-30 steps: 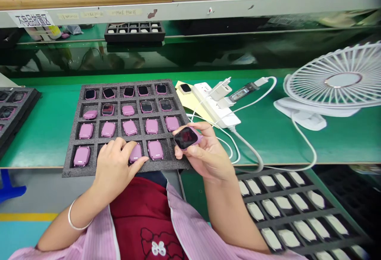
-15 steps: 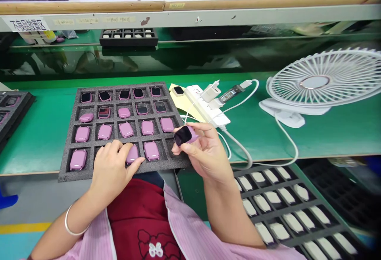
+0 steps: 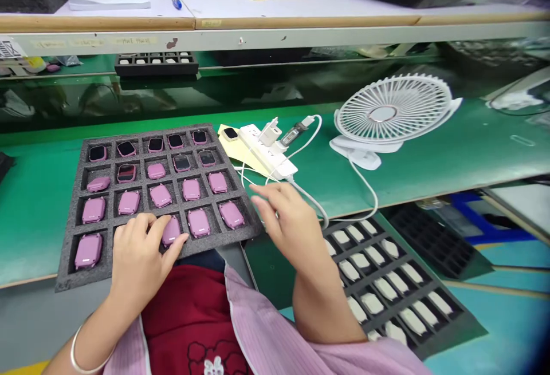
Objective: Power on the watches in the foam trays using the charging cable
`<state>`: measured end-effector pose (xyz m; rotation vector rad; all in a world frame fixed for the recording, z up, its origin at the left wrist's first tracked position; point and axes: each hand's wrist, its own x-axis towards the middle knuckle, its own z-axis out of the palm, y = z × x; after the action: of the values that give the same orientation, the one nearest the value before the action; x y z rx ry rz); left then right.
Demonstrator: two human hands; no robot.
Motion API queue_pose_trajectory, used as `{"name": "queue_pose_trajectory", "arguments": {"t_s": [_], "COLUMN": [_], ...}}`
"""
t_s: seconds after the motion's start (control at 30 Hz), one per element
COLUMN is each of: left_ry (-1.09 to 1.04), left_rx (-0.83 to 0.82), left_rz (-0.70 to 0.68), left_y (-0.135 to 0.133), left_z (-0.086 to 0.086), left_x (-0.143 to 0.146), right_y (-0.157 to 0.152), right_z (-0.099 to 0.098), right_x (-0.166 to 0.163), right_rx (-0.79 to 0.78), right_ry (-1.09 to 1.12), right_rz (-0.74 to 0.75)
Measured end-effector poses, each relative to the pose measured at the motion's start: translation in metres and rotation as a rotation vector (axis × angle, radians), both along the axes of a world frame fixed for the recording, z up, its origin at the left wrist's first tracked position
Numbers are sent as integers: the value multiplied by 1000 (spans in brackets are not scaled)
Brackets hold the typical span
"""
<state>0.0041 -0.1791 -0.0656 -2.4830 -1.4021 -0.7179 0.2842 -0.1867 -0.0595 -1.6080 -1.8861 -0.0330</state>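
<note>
Left of the fan (image 3: pixel 383 114), a tray (image 3: pixel 69 249) holds watches (image 3: pixel 198 222).

Your only view looks out from your head, facing forward and down. It sits near enough that your shirt (image 3: pixel 189 300) shows at the bottom edge, your left hand (image 3: pixel 140 257) and right hand (image 3: pixel 294 226) just above, the counter (image 3: pixel 43 192) across the middle, the shelf (image 3: pixel 240 8) farther off.

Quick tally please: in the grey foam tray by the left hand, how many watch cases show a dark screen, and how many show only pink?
Dark-screen cases: 8
Pink-only cases: 11
Total in view: 19; the left hand may hide one more.
</note>
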Motion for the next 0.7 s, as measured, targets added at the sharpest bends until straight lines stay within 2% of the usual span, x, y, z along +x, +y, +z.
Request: {"name": "queue_pose_trajectory", "arguments": {"t_s": [0.07,0.17,0.27,0.33,0.43,0.5,0.57,0.6,0.63,0.7], "left_ry": [-11,-15,-23,-25,-30,-29,-30,-32,-34,-31], "left_rx": [62,104,99,89,86,94,108,120,134,168], "left_rz": [-32,-61,-58,-50,-24,-3,9,7,4,-4], "left_y": [0,1,3,4,5,6,6,7,7,8], "left_z": [0,0,-2,-4,-6,-6,-5,-4,-4,-4], "left_x": [0,-1,-2,-3,-3,-3,-3,-3,-3,-3], "right_y": [25,66,76,57,-3,-48,-81,-89,-91,-77], "right_z": [-8,-22,-15,9,61,92,108,109,106,89], "right_x": [12,22,28,36,51,60,67,69,69,67], "right_rx": [18,-120,-140,2,506,805,896,888,828,565], "right_ry": [-32,-147,-173,-141,-77,-54,-38,-36,-40,-65], "right_rz": [-82,-172,-177,-180,-219,-334,-429,-441,-429,-342]}}
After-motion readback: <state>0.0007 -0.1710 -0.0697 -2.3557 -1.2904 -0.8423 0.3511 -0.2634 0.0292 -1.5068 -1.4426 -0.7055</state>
